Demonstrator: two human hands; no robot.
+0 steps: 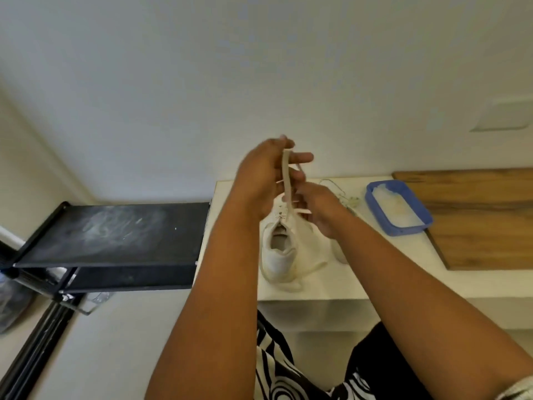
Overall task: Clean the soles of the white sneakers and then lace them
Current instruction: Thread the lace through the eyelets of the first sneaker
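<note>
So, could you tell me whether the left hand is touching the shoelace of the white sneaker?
Touching. The head view shows the left hand pinching the shoelace at its top end, pulling it up taut from the white sneaker.

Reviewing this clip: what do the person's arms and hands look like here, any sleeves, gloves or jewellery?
Both forearms are bare up to the frame's bottom edge. The left hand and right hand wear no gloves, and no rings or watch are visible. At the bottom right corner a pale ribbed sleeve edge shows on the right arm.
</note>
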